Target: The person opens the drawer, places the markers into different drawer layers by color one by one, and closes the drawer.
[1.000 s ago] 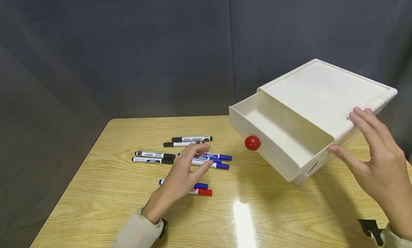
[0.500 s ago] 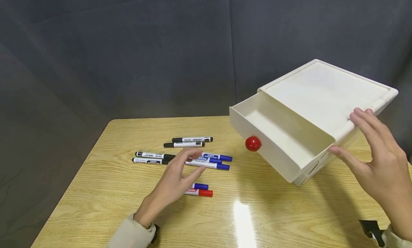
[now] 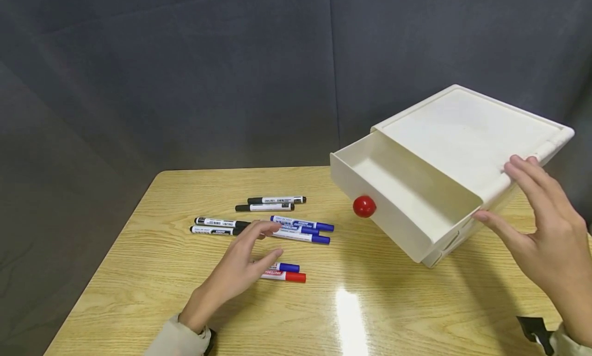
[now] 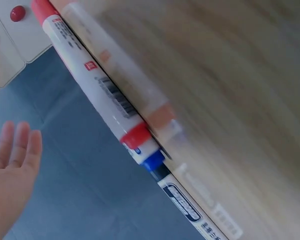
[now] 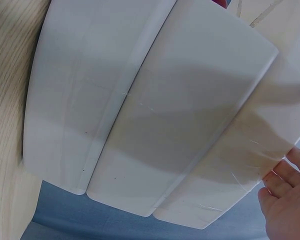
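My left hand (image 3: 233, 268) hovers over the markers with fingers spread and nothing between them. Under its fingers lie a red-capped marker (image 3: 277, 276) and a blue-capped marker (image 3: 289, 267), each partly hidden by the hand. In the left wrist view the red-capped marker (image 4: 87, 70) and a black marker (image 4: 187, 202) lie close by. At the right stands a white drawer unit (image 3: 472, 135); its top drawer (image 3: 393, 202), with a red knob (image 3: 364, 206), is pulled out and empty. My right hand (image 3: 548, 232) rests its fingertips against the unit's right top edge, thumb near the front corner.
Blue-capped markers (image 3: 300, 236) lie in a group mid-table. Black markers (image 3: 215, 231) lie left of them, with another black pair (image 3: 270, 207) farther back. A dark curtain (image 3: 231, 89) hangs behind the wooden table (image 3: 152, 294).
My left hand has drawn back to the left and toward me, uncovering more of the blue-capped group. My right hand and the drawer unit have stayed nearly still.
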Tool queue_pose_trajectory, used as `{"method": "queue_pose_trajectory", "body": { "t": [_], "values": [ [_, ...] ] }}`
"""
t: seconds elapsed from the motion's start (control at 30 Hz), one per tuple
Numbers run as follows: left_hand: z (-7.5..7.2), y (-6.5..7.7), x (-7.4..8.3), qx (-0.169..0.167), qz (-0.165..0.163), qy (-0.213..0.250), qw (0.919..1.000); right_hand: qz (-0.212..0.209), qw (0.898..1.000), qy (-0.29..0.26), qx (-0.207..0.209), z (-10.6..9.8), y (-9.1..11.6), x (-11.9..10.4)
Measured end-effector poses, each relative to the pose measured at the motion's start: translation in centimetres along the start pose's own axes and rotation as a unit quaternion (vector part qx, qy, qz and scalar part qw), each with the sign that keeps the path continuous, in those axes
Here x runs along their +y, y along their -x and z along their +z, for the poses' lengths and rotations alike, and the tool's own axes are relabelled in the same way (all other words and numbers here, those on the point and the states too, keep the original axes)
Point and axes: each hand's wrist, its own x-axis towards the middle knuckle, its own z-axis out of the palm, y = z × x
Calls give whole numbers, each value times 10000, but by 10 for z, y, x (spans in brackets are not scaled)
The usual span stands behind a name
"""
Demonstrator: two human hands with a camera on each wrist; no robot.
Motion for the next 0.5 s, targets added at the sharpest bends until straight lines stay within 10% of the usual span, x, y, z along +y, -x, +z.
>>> {"method": "queue_pose_trajectory", "body": {
  "t": [0.5],
  "values": [
    [-9, 11, -13, -132, -48, -265, 9996, -57, 10000, -35, 42, 0, -1, -2]
  ]
}}
